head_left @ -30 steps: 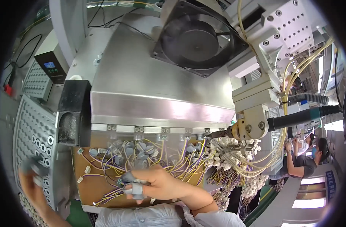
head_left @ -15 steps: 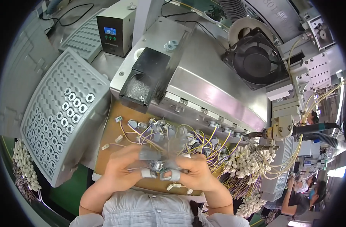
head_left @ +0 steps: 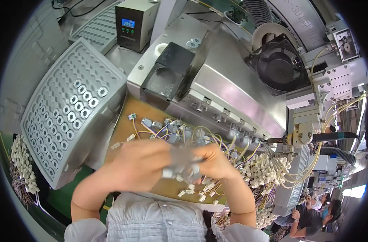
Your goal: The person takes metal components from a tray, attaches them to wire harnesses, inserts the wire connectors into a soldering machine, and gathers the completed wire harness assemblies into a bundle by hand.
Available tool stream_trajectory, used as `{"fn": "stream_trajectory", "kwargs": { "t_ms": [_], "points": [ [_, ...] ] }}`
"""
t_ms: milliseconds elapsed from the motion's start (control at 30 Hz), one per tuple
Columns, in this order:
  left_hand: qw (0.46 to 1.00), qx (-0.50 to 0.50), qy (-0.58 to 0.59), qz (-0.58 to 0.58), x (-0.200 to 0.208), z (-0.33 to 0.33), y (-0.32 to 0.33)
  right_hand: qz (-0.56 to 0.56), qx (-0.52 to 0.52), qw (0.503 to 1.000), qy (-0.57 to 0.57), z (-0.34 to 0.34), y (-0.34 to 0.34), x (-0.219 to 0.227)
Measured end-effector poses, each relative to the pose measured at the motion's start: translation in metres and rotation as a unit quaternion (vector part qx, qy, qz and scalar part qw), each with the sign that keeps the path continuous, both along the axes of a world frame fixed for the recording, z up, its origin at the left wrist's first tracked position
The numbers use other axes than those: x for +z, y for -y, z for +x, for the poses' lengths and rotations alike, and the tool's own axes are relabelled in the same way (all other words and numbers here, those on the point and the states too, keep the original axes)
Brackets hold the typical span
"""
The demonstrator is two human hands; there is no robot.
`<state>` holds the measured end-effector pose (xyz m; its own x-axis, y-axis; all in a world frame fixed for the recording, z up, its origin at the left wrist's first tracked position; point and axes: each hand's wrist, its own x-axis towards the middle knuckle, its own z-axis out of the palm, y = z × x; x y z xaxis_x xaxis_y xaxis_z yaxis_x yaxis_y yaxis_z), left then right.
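My left hand [head_left: 139, 165] and my right hand [head_left: 214, 161] meet above the brown work board [head_left: 121, 109], close in front of me. Grey coverings wrap several fingertips. The left hand is smeared by motion, so its grip does not show. My right fingers are bent together in a pinch, and what lies between them is blurred. Just beyond the hands lies a heap of small silvery round parts [head_left: 176, 131] with yellow and purple wires. Small white connectors [head_left: 202, 193] rest on the board near my right wrist.
At left stands a grey moulded tray [head_left: 111, 76] holding rows of metal rings. A metal machine [head_left: 232, 76] with a row of holders spans the back, carrying a black box [head_left: 163, 78] and fan [head_left: 277, 66]. Bundled connectors [head_left: 268, 167] hang at right, below a soldering tool [head_left: 276, 140].
My left hand has shifted up and over toward the right hand, now blurred. The small metal part seen between the fingertips earlier is smeared. The whole view has shifted slightly.
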<state>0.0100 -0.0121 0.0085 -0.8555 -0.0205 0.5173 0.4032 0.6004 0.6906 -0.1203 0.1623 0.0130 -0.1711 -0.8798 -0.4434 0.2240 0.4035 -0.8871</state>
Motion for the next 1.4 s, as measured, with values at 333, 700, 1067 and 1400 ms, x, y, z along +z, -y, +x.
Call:
{"fn": "stream_trajectory", "kwargs": {
  "t_ms": [333, 700, 1067, 1400],
  "points": [
    [0.954, 0.128, 0.268, 0.029, -0.059, 0.052, 0.025, -0.048, -0.241, 0.965, -0.087, 0.019, -0.005, -0.004],
    [0.969, 0.071, 0.162, -0.174, -0.054, 0.080, -0.004, -0.129, -0.482, 0.863, 0.079, 0.038, 0.036, -0.017],
    [0.993, -0.003, -0.032, -0.118, 0.000, 0.026, -0.013, -0.106, -0.231, 0.963, -0.089, -0.001, 0.030, -0.001],
    [0.907, 0.281, 0.218, -0.227, 0.002, 0.017, 0.011, -0.147, -0.184, 0.947, -0.219, 0.048, -0.028, -0.014]
  ]
}}
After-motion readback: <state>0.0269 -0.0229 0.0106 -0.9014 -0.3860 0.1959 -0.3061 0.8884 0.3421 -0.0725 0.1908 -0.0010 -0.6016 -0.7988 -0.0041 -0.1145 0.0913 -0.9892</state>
